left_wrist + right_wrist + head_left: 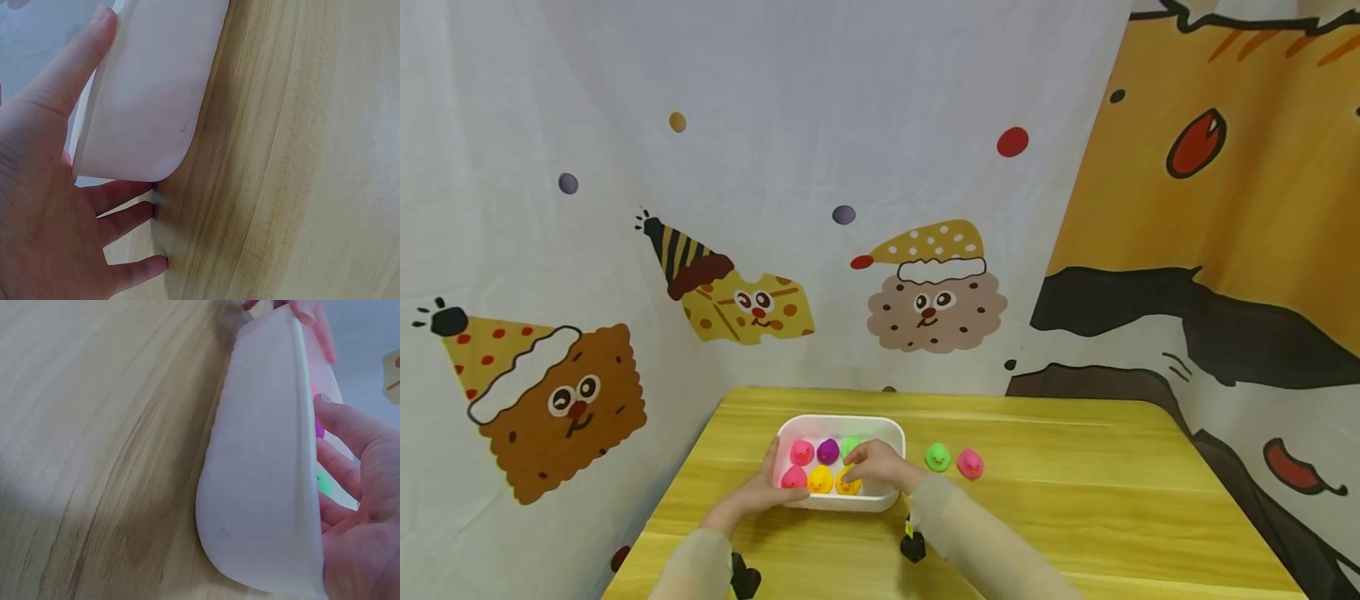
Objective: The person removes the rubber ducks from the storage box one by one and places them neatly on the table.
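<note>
White, smooth, rnd-cornered tray (857, 503) is held w/ L hand (758, 492).

Soft shadows, glare on tabletop (356, 144)

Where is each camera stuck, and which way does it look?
Head: on the head, looking forward and down at the white tub of toy ducks; the left hand, right hand and sleeves show.
Left wrist: on that wrist, looking at the tub's outside and the table; the left hand shows.
Right wrist: on that wrist, looking at the tub's outside; the right hand shows, plus part of the left.
Both wrist views share the tub's outer wall and the table.
</note>
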Demonstrator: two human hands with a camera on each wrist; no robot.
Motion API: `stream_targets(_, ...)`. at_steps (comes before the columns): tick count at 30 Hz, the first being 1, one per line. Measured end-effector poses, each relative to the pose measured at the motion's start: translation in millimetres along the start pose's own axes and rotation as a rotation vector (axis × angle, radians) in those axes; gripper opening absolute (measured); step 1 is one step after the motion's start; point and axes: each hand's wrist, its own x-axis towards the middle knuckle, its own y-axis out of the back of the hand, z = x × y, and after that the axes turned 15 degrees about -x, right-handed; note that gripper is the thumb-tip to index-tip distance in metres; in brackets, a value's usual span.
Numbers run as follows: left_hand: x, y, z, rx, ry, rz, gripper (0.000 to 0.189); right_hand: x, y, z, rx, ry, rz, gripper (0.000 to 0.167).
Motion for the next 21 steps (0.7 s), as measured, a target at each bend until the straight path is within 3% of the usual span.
stream_targets(6, -0.3, 0.2, 0.8, 0.006, 0.015, 0.005, 0.123, 1.0, -3.0, -0.7, -0.069, 0.018, 0.01, 0.022)
stream_targets(21, 0.6, 0.0, 0.9, 0.012, 0.007, -0.01, 0.123, 1.2, -6.0, -2.4, -0.114, 0.004, 0.003, 0.019)
